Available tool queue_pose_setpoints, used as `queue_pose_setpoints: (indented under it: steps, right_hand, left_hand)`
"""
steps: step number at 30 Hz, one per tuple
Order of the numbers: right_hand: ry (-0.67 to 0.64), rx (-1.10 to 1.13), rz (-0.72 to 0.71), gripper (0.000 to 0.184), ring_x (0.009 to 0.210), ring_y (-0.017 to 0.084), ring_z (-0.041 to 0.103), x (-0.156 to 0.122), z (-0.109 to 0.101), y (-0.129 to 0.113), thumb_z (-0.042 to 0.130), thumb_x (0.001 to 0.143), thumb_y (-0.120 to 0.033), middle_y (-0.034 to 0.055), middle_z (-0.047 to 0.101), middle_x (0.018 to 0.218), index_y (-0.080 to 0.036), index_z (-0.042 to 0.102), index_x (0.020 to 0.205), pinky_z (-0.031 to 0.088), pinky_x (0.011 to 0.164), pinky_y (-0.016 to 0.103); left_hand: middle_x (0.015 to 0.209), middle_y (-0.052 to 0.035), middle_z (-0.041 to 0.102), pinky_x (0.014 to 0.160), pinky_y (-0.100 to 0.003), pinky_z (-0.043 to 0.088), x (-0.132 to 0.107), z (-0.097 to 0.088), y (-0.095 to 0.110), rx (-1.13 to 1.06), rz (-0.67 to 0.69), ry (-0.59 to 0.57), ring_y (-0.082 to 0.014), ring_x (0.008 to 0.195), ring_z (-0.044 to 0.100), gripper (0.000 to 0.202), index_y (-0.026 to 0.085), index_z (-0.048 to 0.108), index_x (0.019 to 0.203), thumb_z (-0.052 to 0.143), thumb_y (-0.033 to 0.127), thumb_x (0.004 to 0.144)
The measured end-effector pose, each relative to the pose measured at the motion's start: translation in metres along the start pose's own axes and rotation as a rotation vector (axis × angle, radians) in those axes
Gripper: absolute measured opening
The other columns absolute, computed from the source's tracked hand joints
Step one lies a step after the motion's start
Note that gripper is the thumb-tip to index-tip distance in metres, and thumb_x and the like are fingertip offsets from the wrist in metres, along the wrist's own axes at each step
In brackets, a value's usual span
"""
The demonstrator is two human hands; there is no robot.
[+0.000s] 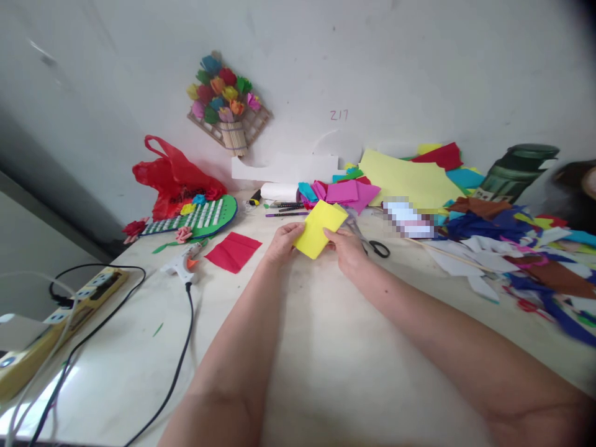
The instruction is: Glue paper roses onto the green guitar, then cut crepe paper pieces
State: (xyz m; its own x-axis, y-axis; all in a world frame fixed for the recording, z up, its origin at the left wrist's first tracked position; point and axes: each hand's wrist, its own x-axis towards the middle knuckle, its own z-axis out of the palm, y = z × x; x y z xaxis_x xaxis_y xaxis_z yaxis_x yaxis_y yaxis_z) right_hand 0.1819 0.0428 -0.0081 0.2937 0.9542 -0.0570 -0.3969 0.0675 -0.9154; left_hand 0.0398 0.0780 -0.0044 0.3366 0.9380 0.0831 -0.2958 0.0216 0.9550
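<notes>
A folded yellow paper (320,227) is held above the white table (326,360) between both hands. My left hand (283,243) pinches its left lower edge with fingers closed. Closed on the paper's right lower edge is my right hand (347,249), thumb on top. Black-handled scissors (372,243) lie on the table just right of my right hand. A red paper square (233,251) lies flat to the left of my left hand.
A glue gun (184,262) with a black cord lies at the left, near a power strip (69,310). A red plastic bag (174,177), a green craft board (198,218), pens (286,210) and piles of coloured paper (512,242) crowd the back and right. A paper-flower craft (228,108) hangs on the wall.
</notes>
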Motion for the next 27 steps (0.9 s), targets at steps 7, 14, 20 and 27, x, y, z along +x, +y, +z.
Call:
queue_pose_setpoints:
  steps: [7, 14, 20, 27]
  right_hand:
    - [0.015, 0.021, -0.02, 0.013, 0.073, 0.019, 0.062, 0.0011, -0.0006, -0.0007, 0.07, 0.056, -0.02, 0.0042, 0.068, 0.072, -0.016, 0.062, 0.066, 0.05, 0.065, 0.031]
    - [0.015, -0.011, -0.05, 0.017, 0.073, 0.02, 0.062, 0.004, -0.002, 0.0007, 0.073, 0.055, -0.023, 0.0038, 0.067, 0.069, -0.016, 0.06, 0.065, 0.05, 0.068, 0.033]
    - [0.037, -0.006, -0.053, 0.019, 0.067, 0.018, 0.061, 0.0064, -0.0028, 0.0011, 0.074, 0.051, -0.022, 0.0027, 0.067, 0.067, -0.016, 0.062, 0.064, 0.049, 0.066, 0.032]
    - [0.027, -0.043, -0.05, 0.018, 0.066, 0.018, 0.061, 0.0078, -0.004, 0.0001, 0.074, 0.051, -0.022, 0.0023, 0.066, 0.064, -0.016, 0.063, 0.064, 0.049, 0.066, 0.033]
  left_hand:
    - [0.068, -0.0043, 0.065, 0.058, -0.025, 0.042, -0.0013, 0.0015, 0.0028, 0.017, -0.022, 0.002, -0.014, 0.059, 0.058, 0.033, 0.014, 0.061, 0.074, 0.073, 0.041, 0.06]
    - [0.072, -0.0039, 0.066, 0.061, -0.025, 0.045, 0.0004, -0.002, 0.0012, 0.013, -0.003, -0.052, -0.0137, 0.063, 0.06, 0.033, 0.014, 0.061, 0.081, 0.072, 0.039, 0.063]
    - [0.093, -0.0084, 0.068, 0.072, -0.031, 0.048, 0.0003, -0.0012, 0.0039, -0.024, -0.005, -0.072, -0.0199, 0.078, 0.064, 0.055, 0.016, 0.056, 0.111, 0.074, 0.034, 0.062]
    - [0.101, -0.0105, 0.067, 0.077, -0.034, 0.048, 0.0005, -0.0024, 0.0037, -0.04, -0.02, -0.091, -0.0228, 0.086, 0.064, 0.066, 0.016, 0.05, 0.123, 0.073, 0.031, 0.063]
